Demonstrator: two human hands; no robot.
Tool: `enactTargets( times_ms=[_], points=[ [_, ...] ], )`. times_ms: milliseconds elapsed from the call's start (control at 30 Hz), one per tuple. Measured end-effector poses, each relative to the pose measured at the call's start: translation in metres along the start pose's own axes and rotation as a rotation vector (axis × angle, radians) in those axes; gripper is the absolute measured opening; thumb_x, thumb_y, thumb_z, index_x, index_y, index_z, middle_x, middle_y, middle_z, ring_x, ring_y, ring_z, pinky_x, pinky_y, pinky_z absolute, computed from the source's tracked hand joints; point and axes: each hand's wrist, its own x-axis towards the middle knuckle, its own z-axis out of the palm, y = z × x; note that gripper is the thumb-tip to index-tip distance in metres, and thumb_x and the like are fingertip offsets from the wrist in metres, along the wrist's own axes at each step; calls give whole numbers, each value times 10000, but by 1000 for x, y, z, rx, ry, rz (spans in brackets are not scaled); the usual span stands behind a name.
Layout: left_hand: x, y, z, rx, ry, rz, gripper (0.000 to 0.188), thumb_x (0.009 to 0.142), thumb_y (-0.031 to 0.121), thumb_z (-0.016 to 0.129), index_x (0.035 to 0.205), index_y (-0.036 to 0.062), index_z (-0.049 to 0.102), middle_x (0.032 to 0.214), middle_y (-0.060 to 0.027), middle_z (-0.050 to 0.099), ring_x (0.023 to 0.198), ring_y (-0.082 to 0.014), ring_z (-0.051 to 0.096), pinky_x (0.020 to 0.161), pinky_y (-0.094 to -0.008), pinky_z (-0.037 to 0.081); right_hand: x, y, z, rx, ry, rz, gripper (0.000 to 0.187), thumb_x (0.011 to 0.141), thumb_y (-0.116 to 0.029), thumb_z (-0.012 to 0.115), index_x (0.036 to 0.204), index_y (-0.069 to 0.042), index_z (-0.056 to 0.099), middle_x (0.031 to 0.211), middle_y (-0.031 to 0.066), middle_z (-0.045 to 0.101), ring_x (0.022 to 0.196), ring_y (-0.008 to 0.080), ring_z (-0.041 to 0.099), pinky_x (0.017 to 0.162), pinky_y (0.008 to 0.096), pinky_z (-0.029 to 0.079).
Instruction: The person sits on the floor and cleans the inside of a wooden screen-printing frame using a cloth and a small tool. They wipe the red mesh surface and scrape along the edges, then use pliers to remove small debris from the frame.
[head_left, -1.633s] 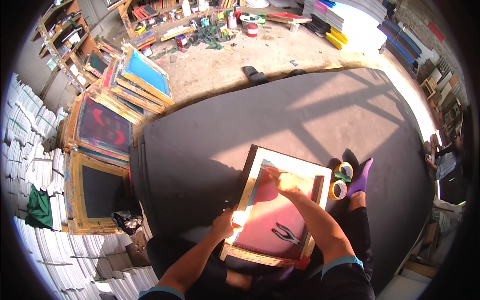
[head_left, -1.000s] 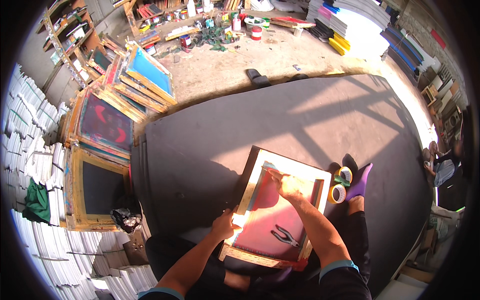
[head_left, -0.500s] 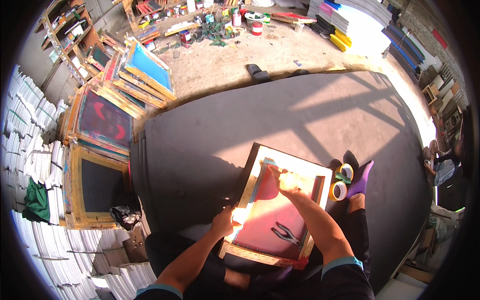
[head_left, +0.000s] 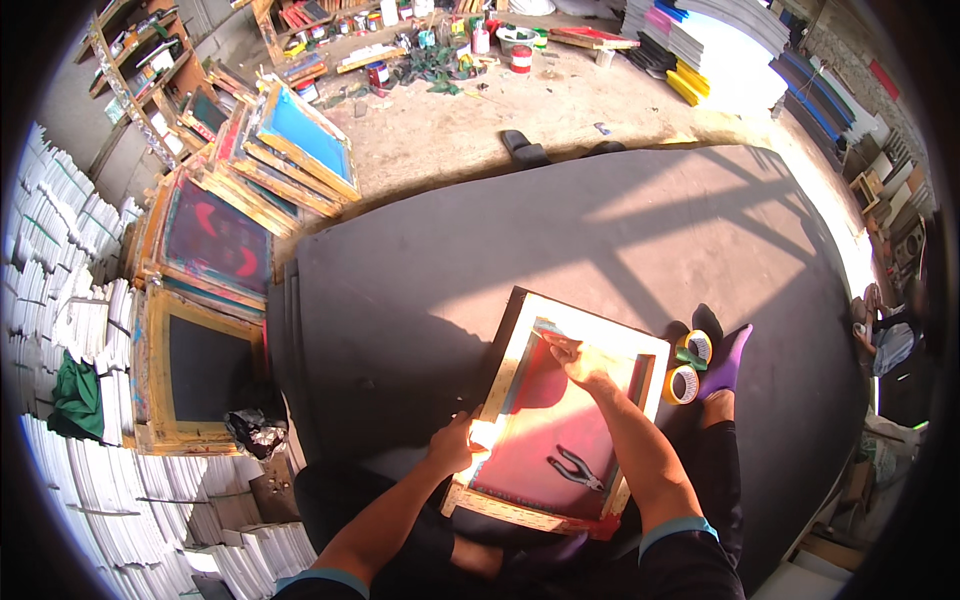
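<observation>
A wooden-framed printing screen [head_left: 530, 512] with pinkish-red mesh lies tilted across my lap, on the dark mat. My left hand [head_left: 455, 443] is closed round the frame's left side. My right hand [head_left: 582, 362] reaches over the mesh to the far left inner corner; its fingers stretch out and touch a grey-blue strip [head_left: 545, 327] there. Whether anything thin is under the fingertips cannot be seen. Pliers [head_left: 577, 470] with dark handles rest partly spread on the near part of the mesh. Beside the frame's right side are two yellow-edged tape rolls [head_left: 682, 384] with a small green item.
Several framed screens [head_left: 205, 235] lean in stacks at the left, near bundled white sheets [head_left: 75, 350]. A large dark mat [head_left: 420, 240] spreads under me. My purple-socked foot [head_left: 728, 365] is by the tape. Paint cans [head_left: 521, 60] stand far off; another person [head_left: 890, 345] sits at right.
The whole view has shifted slightly. My right hand's fingers have moved a little at the far left corner. My left hand keeps its hold, and the pliers stay put on the mesh.
</observation>
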Motion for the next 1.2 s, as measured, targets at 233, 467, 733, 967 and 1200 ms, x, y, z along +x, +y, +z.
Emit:
enactTargets(
  times_ms=[233, 467, 733, 967, 1200],
  points=[
    [-5, -6, -3, -33, -8, -25, 926, 868, 410, 846, 1637, 211, 370, 1224, -139, 628, 1040, -419, 711, 867, -531, 582, -5, -17, -1, -287, 68, -118, 334, 1057, -278, 651, 1374, -210, 727, 1011, 113, 773, 761, 278, 746, 722, 371, 600],
    [1, -17, 15, 7, 52, 61, 927, 875, 421, 836, 1645, 236, 354, 1272, -167, 625, 1052, -434, 715, 873, -533, 589, -10, 0, -1, 10, 78, -33, 355, 1066, -325, 661, 1370, -154, 730, 806, 39, 723, 565, 138, 582, 534, 316, 485],
    [4, -6, 11, 15, 32, 55, 960, 860, 446, 838, 1652, 218, 346, 1278, -167, 634, 1040, -425, 723, 881, -527, 594, 2, 45, 8, 417, -18, -37, 374, 1079, -272, 654, 1382, -58, 703, 775, 3, 603, 600, 83, 513, 576, 263, 468],
    [-4, -9, 3, 10, 25, -4, 1030, 800, 440, 861, 1661, 227, 338, 1277, -154, 636, 1042, -399, 732, 887, -513, 602, 11, -33, -22, 855, -328, 539, 401, 1107, -388, 607, 1420, -144, 669, 699, 30, 599, 451, 103, 421, 409, 274, 342],
    [0, -6, 7, -54, 25, 28, 1033, 797, 436, 865, 1662, 237, 335, 1276, -159, 635, 1038, -399, 732, 878, -504, 608, 16, 1, -33, 579, -261, 338, 360, 1053, -360, 668, 1245, -66, 747, 801, 70, 689, 528, 144, 540, 439, 322, 406]
  ],
)
